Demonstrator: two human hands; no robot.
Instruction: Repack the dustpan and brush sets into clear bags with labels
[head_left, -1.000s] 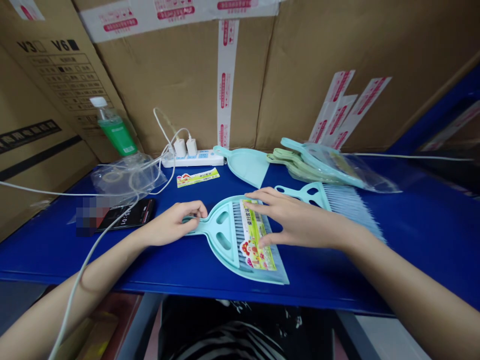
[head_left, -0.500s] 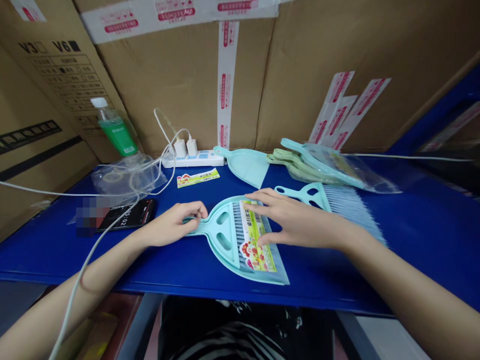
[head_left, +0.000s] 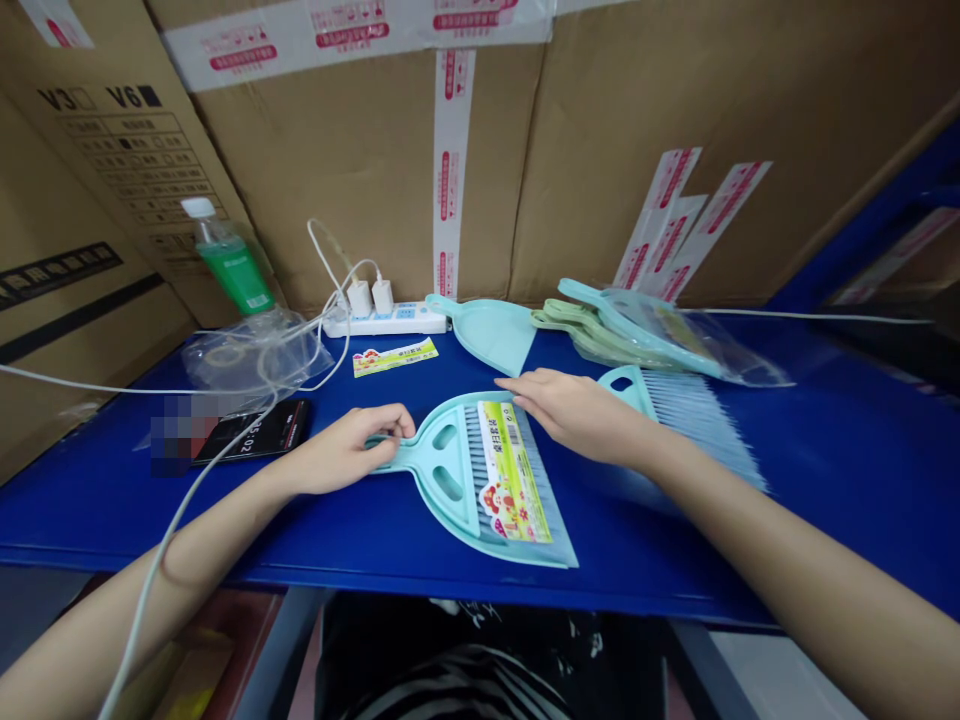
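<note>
A light blue dustpan with a small brush lying in it (head_left: 457,480) rests on the blue table (head_left: 825,460). A colourful paper label (head_left: 508,468) lies across the bristles. My left hand (head_left: 352,448) is closed around the dustpan's handle. My right hand (head_left: 574,408) lies flat with fingers stretched out, just off the pan's far right edge, over the handle of a second light blue brush (head_left: 686,415).
Another blue dustpan (head_left: 491,330), a bag of green and blue pans (head_left: 660,335), a spare label (head_left: 395,355), a power strip (head_left: 386,317) with chargers, a phone (head_left: 255,432), a clear bag (head_left: 251,350) and a green bottle (head_left: 225,255) stand before cardboard boxes.
My right hand has slid off the label and back to the right, toward the second brush. The label now lies uncovered. My left hand has stayed on the handle.
</note>
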